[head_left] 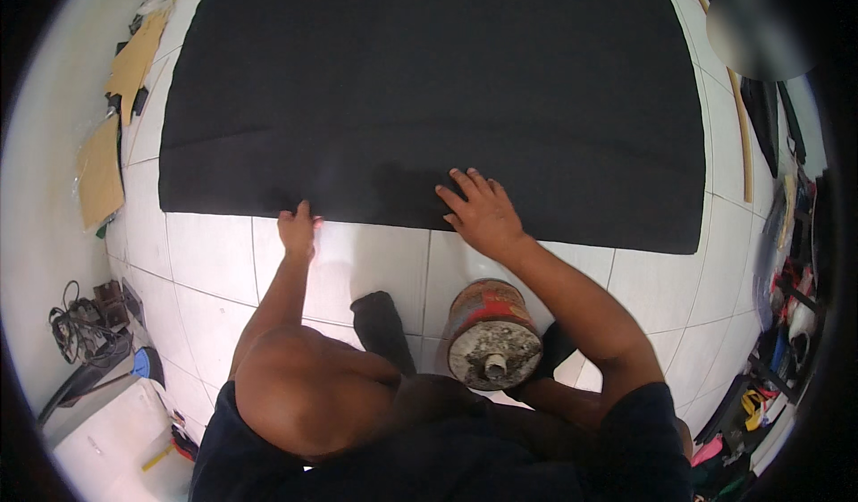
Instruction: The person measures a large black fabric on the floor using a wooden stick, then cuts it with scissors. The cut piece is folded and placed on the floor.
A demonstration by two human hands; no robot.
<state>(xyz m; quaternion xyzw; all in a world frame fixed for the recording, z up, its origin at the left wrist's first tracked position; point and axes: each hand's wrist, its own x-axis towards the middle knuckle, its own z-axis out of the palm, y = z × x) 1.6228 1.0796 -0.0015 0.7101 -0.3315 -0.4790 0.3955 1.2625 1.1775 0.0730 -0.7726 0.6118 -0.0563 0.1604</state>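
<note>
A large sheet of black fabric [429, 82] lies spread over the tiled floor ahead of me, with a faint crease running across it. At its near edge, left of centre, my left hand [298, 230] has its fingers closed on the border of the cloth. Farther right, my right hand [483, 213] rests palm down on the fabric, fingers spread, holding nothing. Between my legs stands a round, rusty, stained can [494, 350] with a red band and a short spout on top, close to my right forearm.
White tiles [210, 252] surround the cloth. Cardboard pieces [100, 173] lie along the left wall, with tangled black cable [79, 332] nearer me. On the right are a long wooden strip [744, 140] and cluttered tools and bags [791, 310]. My dark-socked foot [380, 323] is below the fabric edge.
</note>
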